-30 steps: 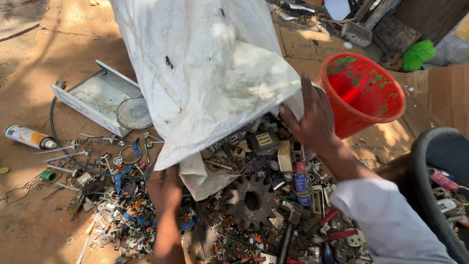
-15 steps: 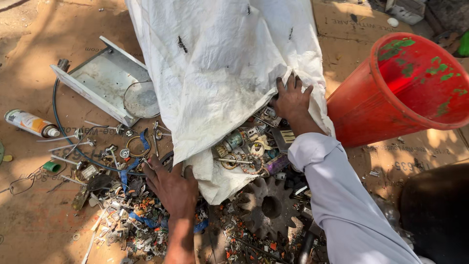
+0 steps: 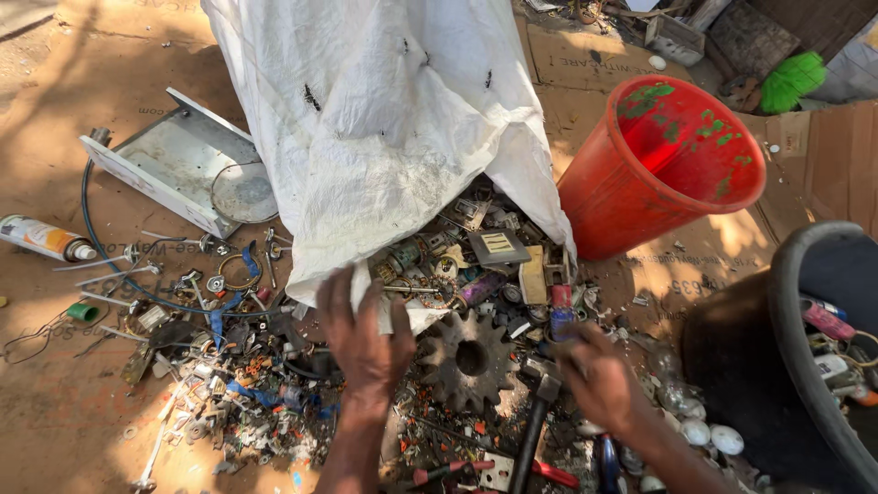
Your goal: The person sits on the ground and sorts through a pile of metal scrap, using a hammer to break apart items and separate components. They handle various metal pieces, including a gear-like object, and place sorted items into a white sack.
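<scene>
1. The left hand [image 3: 364, 334] lies flat with its fingers spread apart, palm down, on the lower edge of a white woven sack [image 3: 384, 137]; it grips nothing.
2. The sack stretches up and away from that hand, its mouth open just beyond the fingertips, with small metal scrap [image 3: 476, 247] spilling out of it between the two hands.
3. The right hand [image 3: 599, 380] is blurred; it rests low on the pile, fingers curled, and whether it is clamped on anything cannot be told.
4. A hammer [image 3: 535, 412] lies just left of the right hand, its head near the knuckles and its handle running towards the person.
5. A dark toothed gear [image 3: 466, 359] lies flat between the hands.
6. Beyond the right hand a red bucket [image 3: 658, 174] leans on its side.
7. Far left of the left hand lie a grey metal tray [image 3: 174, 160] and a spray can [image 3: 46, 238].
8. Right of the right hand stands a black tub [image 3: 814, 338].
</scene>
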